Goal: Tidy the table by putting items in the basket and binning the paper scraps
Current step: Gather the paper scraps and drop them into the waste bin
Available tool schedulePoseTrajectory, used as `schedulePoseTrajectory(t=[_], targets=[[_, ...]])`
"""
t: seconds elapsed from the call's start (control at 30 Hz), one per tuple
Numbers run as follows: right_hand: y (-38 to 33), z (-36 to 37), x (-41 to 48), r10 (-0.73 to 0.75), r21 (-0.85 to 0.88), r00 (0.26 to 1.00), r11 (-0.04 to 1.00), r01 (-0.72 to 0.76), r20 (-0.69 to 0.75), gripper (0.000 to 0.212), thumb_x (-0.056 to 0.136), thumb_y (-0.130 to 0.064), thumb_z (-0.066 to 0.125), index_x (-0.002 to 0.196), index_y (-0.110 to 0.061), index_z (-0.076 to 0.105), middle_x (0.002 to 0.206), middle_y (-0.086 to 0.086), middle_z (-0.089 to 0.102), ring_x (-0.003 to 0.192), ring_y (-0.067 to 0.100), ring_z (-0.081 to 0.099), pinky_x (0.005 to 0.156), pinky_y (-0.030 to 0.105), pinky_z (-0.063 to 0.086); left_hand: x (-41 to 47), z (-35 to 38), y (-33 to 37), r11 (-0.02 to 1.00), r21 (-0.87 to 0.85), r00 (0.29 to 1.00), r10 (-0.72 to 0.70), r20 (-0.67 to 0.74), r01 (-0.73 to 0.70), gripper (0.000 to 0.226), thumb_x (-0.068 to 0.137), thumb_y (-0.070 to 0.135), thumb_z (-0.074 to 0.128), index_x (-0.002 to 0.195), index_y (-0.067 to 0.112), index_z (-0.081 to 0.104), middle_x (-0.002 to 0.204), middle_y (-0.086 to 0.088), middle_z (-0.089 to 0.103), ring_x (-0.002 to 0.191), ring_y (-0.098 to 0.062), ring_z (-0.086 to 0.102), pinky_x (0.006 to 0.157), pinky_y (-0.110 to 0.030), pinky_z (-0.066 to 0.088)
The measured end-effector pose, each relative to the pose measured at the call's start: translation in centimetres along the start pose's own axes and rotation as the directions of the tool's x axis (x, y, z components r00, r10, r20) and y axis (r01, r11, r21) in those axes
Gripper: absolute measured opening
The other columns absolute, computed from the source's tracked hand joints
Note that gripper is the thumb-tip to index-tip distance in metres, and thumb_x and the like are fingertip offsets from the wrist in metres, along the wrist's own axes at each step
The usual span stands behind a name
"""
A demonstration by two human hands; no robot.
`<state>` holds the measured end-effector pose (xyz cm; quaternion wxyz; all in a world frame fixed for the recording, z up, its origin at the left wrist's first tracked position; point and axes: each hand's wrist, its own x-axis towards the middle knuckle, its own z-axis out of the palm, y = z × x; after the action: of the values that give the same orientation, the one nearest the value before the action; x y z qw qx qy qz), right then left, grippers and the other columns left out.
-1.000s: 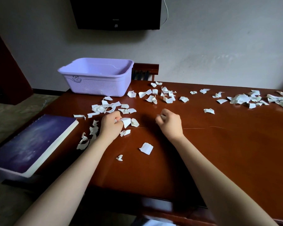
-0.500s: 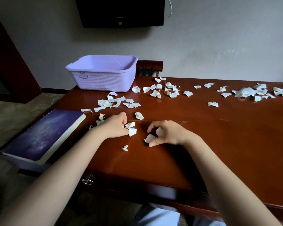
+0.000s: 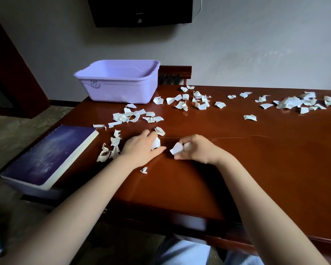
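1. Dark wooden table [image 3: 256,169] carries a lilac basket [image 3: 118,92]; white paper scraps [image 3: 134,116] lie scattered in front of the basket and far to its right.
2. Step in hand seems to be gathering scraps; left hand [image 3: 139,148] curls its fingers round one scrap [image 3: 155,143], right hand [image 3: 197,150] pinches a second scrap [image 3: 176,148], both well in front of the basket.
3. Next move needs a bin; none is visible.
4. Basket interior, where visible, holds nothing; purple book [image 3: 50,155] lies outside, front-left of it.

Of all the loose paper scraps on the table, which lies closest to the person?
The small scrap lying alone just this side of the left hand, by its wrist. All other loose scraps sit farther back, toward the basket.
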<state>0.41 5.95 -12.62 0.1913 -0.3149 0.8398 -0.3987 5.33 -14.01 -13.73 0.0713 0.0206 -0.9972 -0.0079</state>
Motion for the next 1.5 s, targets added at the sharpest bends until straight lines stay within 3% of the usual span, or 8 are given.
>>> schedulePoseTrajectory(t=[0.27, 0.5, 0.6, 0.7, 0.8, 1.07, 1.27, 1.5], targets=[[0.4, -0.1, -0.3, 0.076, 0.328, 0.989, 0.944, -0.029, -0.130, 0.014, 0.081, -0.020, 0.074, 0.082, -0.009, 0.066, 0.071, -0.003, 0.056, 0.066, 0.007, 0.051, 0.063, 0.017, 0.040, -0.3, 0.3, 0.2, 0.977, -0.156, 0.979, -0.164, -0.122, 0.145, 0.029, 0.097, 0.038, 0.041, 0.086, 0.011, 0.045, 0.089, -0.017, 0.065, 0.084, -0.036, 0.060, 0.063, -0.034, 0.040], [-0.5, -0.8, -1.3, 0.215, 0.542, 0.944, 0.839, -0.047, -0.250, 0.016, 0.083, -0.021, 0.071, 0.074, -0.018, 0.059, 0.057, -0.004, 0.045, 0.049, 0.007, 0.036, 0.047, 0.018, 0.027, 0.3, -2.3, 1.6, 0.829, -0.539, 0.931, -0.300, -0.210, 0.146, 0.041, 0.096, 0.021, 0.043, 0.058, 0.017, 0.030, 0.059, 0.002, 0.038, 0.064, -0.022, 0.044, 0.060, -0.028, 0.032], [-0.5, -1.3, -3.2, 0.258, 0.671, 0.919, 0.742, 0.009, -0.298, 0.022, 0.085, -0.021, 0.070, 0.067, -0.021, 0.057, 0.054, -0.004, 0.043, 0.047, 0.007, 0.032, 0.042, 0.018, 0.023, 0.5, -4.3, 4.6, 0.701, -0.709, 0.922, -0.319, -0.219, 0.074, 0.043, 0.096, 0.018, 0.046, 0.056, 0.016, 0.028, 0.057, 0.002, 0.033, 0.053, -0.010, 0.033, 0.052, -0.025, 0.026], [-0.3, -2.3, -5.9, 0.279, 0.697, 0.869, 0.710, 0.100, -0.409, 0.022, 0.086, -0.022, 0.068, 0.067, -0.025, 0.058, 0.050, -0.007, 0.046, 0.042, 0.006, 0.033, 0.038, 0.017, 0.023, 0.9, -4.7, 8.3, 0.439, -0.896, 0.945, -0.315, -0.089, 0.062, 0.038, 0.092, 0.024, 0.049, 0.060, 0.016, 0.032, 0.057, 0.002, 0.032, 0.053, -0.012, 0.029, 0.051, -0.026, 0.024], [0.2, -3.6, -9.1, 0.361, 0.678, 0.774, 0.725, 0.118, -0.521, 0.020, 0.085, -0.026, 0.069, 0.074, -0.021, 0.053, 0.053, -0.005, 0.044, 0.043, 0.006, 0.034, 0.041, 0.019, 0.023, 1.1, -4.8, 12.8, 0.155, -0.980, 0.959, -0.271, 0.081, 0.127, 0.030, 0.089, 0.027, 0.051, 0.063, 0.019, 0.038, 0.055, 0.004, 0.031, 0.049, -0.011, 0.027, 0.047, -0.026, 0.020], [3.5, -5.7, -20.5, 0.502, 0.628, 0.461, 0.760, 0.169, -0.732, 0.015, 0.087, -0.021, 0.067, 0.089, -0.013, 0.054, 0.055, -0.004, 0.041, 0.049, 0.007, 0.031, 0.042, 0.020, 0.021, -1.5, -4.3, 25.9, -0.224, -0.902, 0.929, 0.095, 0.358, 0.370, 0.027, 0.093, 0.019, 0.054, 0.069, 0.020, 0.041, 0.036, 0.010, 0.027, 0.030, -0.003, 0.023, 0.035, -0.016, 0.015], [6.1, -6.3, -29.6, 0.586, 0.604, 0.153, 0.744, 0.286, -0.796, 0.020, 0.088, -0.020, 0.065, 0.072, -0.021, 0.053, 0.054, -0.008, 0.043, 0.047, 0.004, 0.032, 0.040, 0.014, 0.024, -5.3, -3.0, 35.8, -0.269, -0.859, 0.861, 0.402, 0.311, 0.435, 0.042, 0.093, 0.015, 0.052, 0.060, 0.020, 0.027, 0.036, 0.011, 0.022, 0.030, -0.004, 0.017, 0.034, -0.013, 0.012], [11.1, -4.8, -37.3, 0.650, 0.559, -0.134, 0.725, 0.402, -0.748, 0.024, 0.085, -0.017, 0.066, 0.066, -0.024, 0.054, 0.051, -0.009, 0.040, 0.046, 0.005, 0.031, 0.042, 0.017, 0.022, -11.4, -0.9, 44.6, -0.160, -0.856, 0.709, 0.644, 0.287, 0.492, 0.042, 0.093, 0.013, 0.052, 0.060, 0.021, 0.027, 0.039, 0.009, 0.020, 0.031, -0.004, 0.016, 0.038, -0.016, 0.009]])
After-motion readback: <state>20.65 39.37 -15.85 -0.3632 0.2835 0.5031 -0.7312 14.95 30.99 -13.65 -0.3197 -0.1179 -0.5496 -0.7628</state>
